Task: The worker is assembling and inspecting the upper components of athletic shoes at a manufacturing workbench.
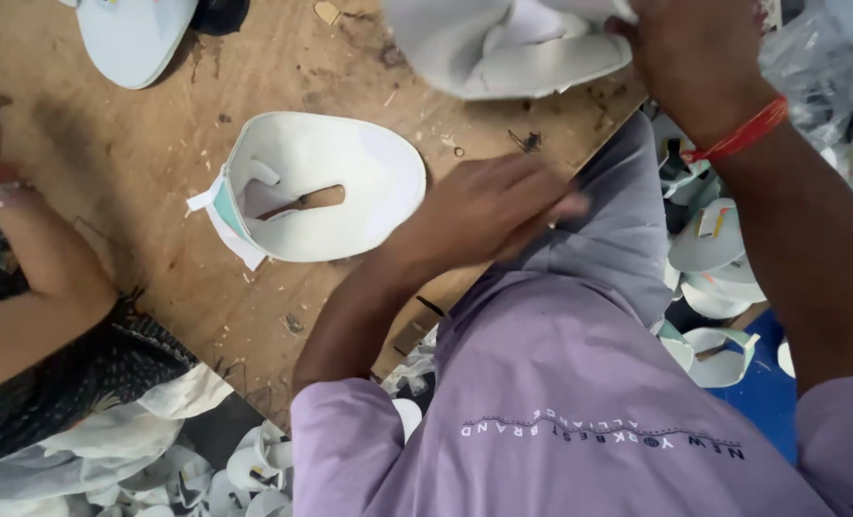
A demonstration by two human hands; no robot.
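Observation:
My right hand (690,53) is closed on a white shoe upper (513,43) at the top of the view, above the wooden table's far edge. A red thread band circles that wrist. My left hand (489,206) hovers low over the table's corner with fingers drawn together and nothing visible in it. Just left of it lies another white shoe upper (350,163) with a teal-edged tab, flat on the wooden table (139,163), its opening showing the wood.
A co-worker's arm (24,297) with a bangle rests on the table at left. A white sole piece (134,38) lies at the top left. Piles of white shoe parts (714,249) fill the floor at right and below.

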